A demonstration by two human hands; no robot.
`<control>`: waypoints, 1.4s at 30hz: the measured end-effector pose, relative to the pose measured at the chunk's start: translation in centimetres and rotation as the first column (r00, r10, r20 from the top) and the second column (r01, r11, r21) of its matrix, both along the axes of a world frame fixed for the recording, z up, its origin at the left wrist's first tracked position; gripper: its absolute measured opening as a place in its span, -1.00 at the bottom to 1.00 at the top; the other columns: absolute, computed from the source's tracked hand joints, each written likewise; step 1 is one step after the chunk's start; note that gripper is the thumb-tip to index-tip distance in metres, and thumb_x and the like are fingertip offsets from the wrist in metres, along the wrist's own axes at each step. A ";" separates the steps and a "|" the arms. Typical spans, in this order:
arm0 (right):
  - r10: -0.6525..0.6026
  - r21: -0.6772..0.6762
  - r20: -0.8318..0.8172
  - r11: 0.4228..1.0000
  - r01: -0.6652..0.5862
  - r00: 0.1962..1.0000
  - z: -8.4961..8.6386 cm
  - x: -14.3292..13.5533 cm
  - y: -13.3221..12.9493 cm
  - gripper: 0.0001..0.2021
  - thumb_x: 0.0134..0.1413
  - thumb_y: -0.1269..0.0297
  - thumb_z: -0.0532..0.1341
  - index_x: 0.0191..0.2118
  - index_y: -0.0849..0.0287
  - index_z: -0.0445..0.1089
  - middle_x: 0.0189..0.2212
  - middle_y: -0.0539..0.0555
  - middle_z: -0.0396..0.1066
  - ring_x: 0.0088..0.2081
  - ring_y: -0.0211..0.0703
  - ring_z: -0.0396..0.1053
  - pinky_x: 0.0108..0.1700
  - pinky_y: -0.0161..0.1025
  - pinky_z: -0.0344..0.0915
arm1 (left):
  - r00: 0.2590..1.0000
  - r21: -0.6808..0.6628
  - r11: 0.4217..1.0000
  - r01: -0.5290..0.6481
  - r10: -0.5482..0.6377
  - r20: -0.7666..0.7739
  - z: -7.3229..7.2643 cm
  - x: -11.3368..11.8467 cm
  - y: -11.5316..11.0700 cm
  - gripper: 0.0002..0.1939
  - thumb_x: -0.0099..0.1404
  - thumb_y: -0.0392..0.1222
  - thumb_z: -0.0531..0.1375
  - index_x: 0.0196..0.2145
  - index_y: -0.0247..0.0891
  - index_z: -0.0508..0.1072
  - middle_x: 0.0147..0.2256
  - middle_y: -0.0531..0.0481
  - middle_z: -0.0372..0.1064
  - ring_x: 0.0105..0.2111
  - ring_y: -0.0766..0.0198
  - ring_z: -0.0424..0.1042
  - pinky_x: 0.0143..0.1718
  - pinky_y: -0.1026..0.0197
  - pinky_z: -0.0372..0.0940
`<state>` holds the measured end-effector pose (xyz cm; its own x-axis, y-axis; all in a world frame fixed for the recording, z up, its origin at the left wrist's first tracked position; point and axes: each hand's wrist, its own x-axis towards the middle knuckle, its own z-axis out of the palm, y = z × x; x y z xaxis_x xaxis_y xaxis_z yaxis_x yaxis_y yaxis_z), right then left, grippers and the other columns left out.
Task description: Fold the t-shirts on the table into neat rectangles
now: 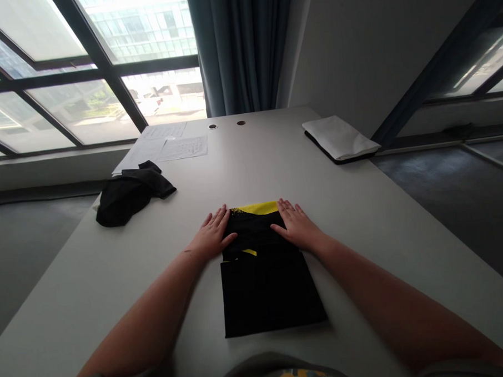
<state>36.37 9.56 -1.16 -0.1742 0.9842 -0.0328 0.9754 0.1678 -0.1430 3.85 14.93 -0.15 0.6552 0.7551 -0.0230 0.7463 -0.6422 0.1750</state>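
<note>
Cloth [270, 290] partly under left grip [214, 234] and right grip [298, 226], both spread at its sides

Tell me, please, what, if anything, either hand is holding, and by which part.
Nothing is visibly gripped: the left hand and right hand rest flat on opposite side edges of the folded black-and-yellow garment, near its far end.

Over by the window [159, 28], written papers [185, 148] lie on the white table [250, 163], a crumpled black cloth [127, 196] near them. Beyond the far edge hangs a blue curtain [241, 50].
</note>
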 end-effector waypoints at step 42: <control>0.415 0.318 -0.466 0.903 -0.289 0.782 1.1 2.0 -17.8 -0.41 0.18 0.64 0.10 0.24 0.03 0.44 0.24 0.14 0.44 0.31 -0.06 0.35 0.34 0.01 0.33 | 0.879 0.113 0.921 0.372 -0.389 0.275 3.2 -4.8 -15.1 -0.53 0.29 -0.38 0.17 0.12 -0.09 0.50 0.14 -0.09 0.47 0.20 0.03 0.36 0.29 -0.11 0.25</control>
